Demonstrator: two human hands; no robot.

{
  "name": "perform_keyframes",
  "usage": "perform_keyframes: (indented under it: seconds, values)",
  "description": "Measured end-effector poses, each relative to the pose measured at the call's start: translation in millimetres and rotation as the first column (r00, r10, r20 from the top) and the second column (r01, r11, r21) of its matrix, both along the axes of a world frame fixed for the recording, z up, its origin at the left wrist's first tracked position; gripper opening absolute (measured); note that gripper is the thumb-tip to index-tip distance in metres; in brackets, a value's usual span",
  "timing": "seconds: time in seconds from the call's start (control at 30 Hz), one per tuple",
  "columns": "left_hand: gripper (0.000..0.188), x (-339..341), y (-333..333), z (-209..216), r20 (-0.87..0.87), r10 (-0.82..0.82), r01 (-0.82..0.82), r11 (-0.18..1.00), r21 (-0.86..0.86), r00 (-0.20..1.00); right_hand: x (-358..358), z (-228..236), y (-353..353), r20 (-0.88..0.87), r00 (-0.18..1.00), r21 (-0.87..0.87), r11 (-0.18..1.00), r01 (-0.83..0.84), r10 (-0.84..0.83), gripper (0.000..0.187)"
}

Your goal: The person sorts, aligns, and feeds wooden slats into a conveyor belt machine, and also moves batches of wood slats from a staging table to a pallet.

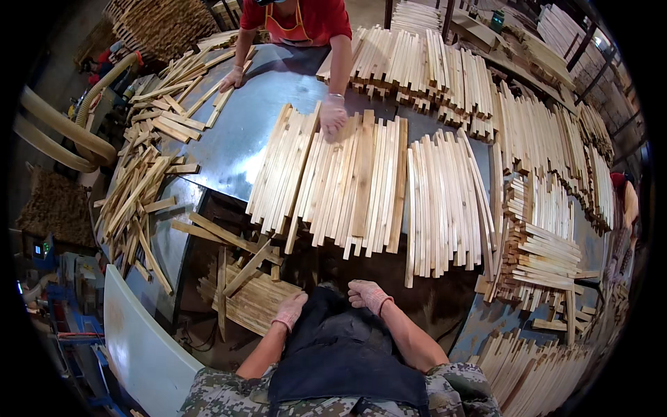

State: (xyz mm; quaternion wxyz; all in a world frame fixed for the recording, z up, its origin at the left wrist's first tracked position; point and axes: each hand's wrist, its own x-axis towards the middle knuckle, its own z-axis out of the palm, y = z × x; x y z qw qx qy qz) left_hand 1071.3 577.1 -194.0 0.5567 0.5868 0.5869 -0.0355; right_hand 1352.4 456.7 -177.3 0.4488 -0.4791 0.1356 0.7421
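Observation:
My left hand (290,309), in a pale work glove, is closed at the left edge of my dark apron (340,354). On the apron's other side my right hand (368,295), gloved alike, has its fingers curled in. What either hand holds, if anything, is hidden. Beyond them, rows of light wooden strips (340,187) lie side by side on a metal table (233,149), their near ends over its edge. Another row of strips (445,201) lies to the right. Across the table, a co-worker's gloved hand (333,117) rests on the strips' far ends; their other hand (231,78) touches loose strips.
A tangled heap of strips (135,194) covers the table's left side. Below the near edge, loose pieces lie on a stack of boards (253,306). Stacked strips (538,243) stand at right. A pale curved panel (142,340) and a thick hose (66,128) are at left.

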Motion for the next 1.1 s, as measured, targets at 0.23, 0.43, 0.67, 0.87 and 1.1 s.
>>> perform_keyframes:
  seconds: [0.23, 0.43, 0.67, 0.87, 1.1]
  values:
    - [0.029, -65, 44, -34, -0.297, 0.489, -0.571, 0.731, -0.373, 0.82, -4, -37, 42, 0.068, 0.997, -0.008, 0.999, 0.04, -0.039, 0.037]
    - [0.046, -54, 97, -49, -0.045, 0.465, -0.437, 0.789, -0.432, 0.884, -10, -42, 75, 0.164, 0.98, -0.088, 0.988, 0.127, -0.112, 0.071]
    - [0.061, 53, 135, -20, 0.131, 0.572, -0.452, 0.75, -0.484, 0.809, -9, -39, 76, 0.175, 0.971, -0.117, 0.975, 0.186, -0.164, 0.07]
    - [0.053, 73, 163, -20, 0.297, 0.544, -0.355, 0.788, -0.503, 0.785, -4, -35, 67, 0.171, 0.962, -0.103, 0.967, 0.232, -0.212, 0.071]
    - [0.049, 65, 203, 34, 0.27, 0.22, -0.167, 0.964, -0.204, 0.938, -14, -66, 73, 0.161, 0.936, -0.088, 0.94, 0.329, -0.313, 0.058]
